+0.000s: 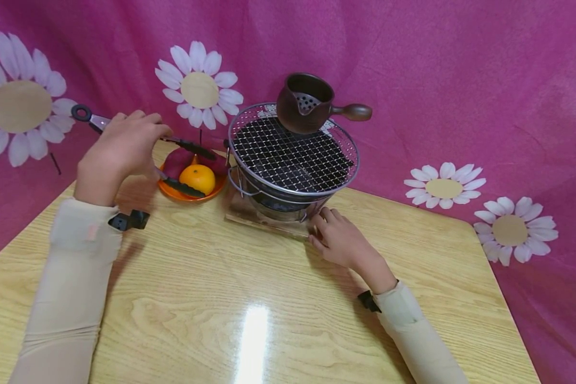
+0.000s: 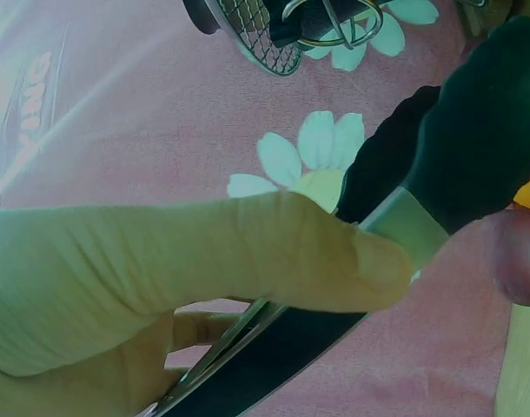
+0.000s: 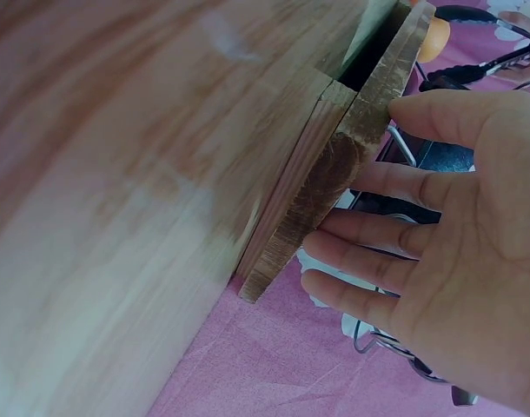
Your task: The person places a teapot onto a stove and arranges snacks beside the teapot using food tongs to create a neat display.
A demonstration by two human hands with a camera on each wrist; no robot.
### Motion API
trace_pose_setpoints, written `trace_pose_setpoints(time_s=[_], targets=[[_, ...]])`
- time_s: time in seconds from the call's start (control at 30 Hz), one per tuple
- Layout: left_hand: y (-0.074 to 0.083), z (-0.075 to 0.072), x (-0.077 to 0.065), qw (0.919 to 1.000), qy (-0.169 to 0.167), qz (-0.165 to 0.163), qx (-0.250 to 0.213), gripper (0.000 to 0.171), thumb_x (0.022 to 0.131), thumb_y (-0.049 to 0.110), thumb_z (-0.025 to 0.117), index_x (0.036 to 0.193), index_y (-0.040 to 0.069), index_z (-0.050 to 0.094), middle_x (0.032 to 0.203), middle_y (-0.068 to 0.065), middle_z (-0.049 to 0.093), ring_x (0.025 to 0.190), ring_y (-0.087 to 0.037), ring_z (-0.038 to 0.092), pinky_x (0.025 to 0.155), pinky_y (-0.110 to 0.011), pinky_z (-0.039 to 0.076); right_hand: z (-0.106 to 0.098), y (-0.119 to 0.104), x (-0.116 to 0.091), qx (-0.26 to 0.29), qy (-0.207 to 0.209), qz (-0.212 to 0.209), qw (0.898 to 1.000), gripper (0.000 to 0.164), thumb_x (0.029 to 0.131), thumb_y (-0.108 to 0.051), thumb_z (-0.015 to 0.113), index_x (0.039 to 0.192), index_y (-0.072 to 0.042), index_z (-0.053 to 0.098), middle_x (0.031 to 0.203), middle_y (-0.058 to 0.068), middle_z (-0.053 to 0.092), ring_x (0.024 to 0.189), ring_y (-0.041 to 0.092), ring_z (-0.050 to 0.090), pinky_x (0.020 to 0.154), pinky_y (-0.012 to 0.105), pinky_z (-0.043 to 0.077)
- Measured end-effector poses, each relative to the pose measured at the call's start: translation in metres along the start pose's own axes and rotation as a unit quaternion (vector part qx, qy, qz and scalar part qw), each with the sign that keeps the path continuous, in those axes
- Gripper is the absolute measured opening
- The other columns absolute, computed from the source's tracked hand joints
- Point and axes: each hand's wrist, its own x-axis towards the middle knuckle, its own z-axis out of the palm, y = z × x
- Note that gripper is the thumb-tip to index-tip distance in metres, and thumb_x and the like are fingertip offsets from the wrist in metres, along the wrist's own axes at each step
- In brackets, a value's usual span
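Observation:
My left hand [image 1: 122,146] grips a pair of tongs [image 1: 184,188] with black scalloped tips, thumb along one arm in the left wrist view. The tips stand apart over an orange bowl [image 1: 165,191], one on each side of a mandarin [image 1: 199,177]. Purple-skinned sweet potatoes [image 1: 176,161] lie behind the mandarin. My right hand [image 1: 342,240] is at the right end of a wooden board [image 1: 264,225] under a round tabletop grill [image 1: 288,160]. In the right wrist view its fingers extend loosely, fingertips at the edge of the board [image 3: 313,191].
A dark brown side-handled teapot [image 1: 302,114] stands at the back of the grill's wire mesh. A pink cloth [image 1: 427,96] with white daisies hangs behind the wooden table [image 1: 197,298]. The bowl sits just left of the grill.

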Motion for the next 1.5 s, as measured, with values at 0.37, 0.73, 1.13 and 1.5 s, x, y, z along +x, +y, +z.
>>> trace_pose_setpoints(time_s=[0.37, 0.73, 1.13, 1.5], targets=[[-0.002, 0.002, 0.003, 0.9998, -0.019, -0.007, 0.003, 0.081, 0.056, 0.012, 0.093, 0.130, -0.003, 0.063, 0.133, -0.030, 0.054, 0.125, -0.049, 0.042, 0.105, -0.067, 0.034, -0.001, 0.000, -0.001, 0.002, -0.002, -0.001, 1.000, 0.020, 0.098, -0.026, 0.062, 0.106, -0.008, 0.058, 0.112, 0.016, 0.057, 0.104, 0.034, 0.058, 0.087, 0.052, 0.052], [-0.006, 0.003, 0.003, 0.9993, -0.035, -0.014, -0.005, 0.077, 0.060, 0.009, 0.091, 0.131, -0.003, 0.062, 0.137, -0.031, 0.052, 0.126, -0.049, 0.042, 0.108, -0.068, 0.032, -0.001, -0.001, -0.001, 0.005, -0.006, 0.002, 1.000, 0.021, 0.098, -0.026, 0.061, 0.107, -0.008, 0.058, 0.113, 0.016, 0.057, 0.105, 0.034, 0.058, 0.088, 0.052, 0.052], [-0.010, 0.004, 0.003, 0.9990, -0.037, -0.023, -0.011, 0.081, 0.058, 0.016, 0.096, 0.130, -0.003, 0.063, 0.130, -0.029, 0.057, 0.117, -0.047, 0.046, 0.102, -0.065, 0.037, -0.003, -0.002, 0.000, 0.008, -0.003, 0.002, 1.000, 0.019, 0.097, -0.025, 0.062, 0.105, -0.008, 0.058, 0.110, 0.015, 0.057, 0.102, 0.034, 0.058, 0.086, 0.051, 0.052], [-0.012, 0.006, 0.001, 0.9965, -0.055, -0.049, -0.040, 0.083, 0.061, 0.015, 0.096, 0.135, -0.002, 0.061, 0.133, -0.030, 0.055, 0.117, -0.048, 0.044, 0.102, -0.068, 0.039, -0.001, 0.000, 0.000, 0.010, -0.002, 0.003, 1.000, 0.019, 0.097, -0.025, 0.062, 0.105, -0.009, 0.059, 0.110, 0.014, 0.057, 0.101, 0.034, 0.059, 0.085, 0.052, 0.053]])
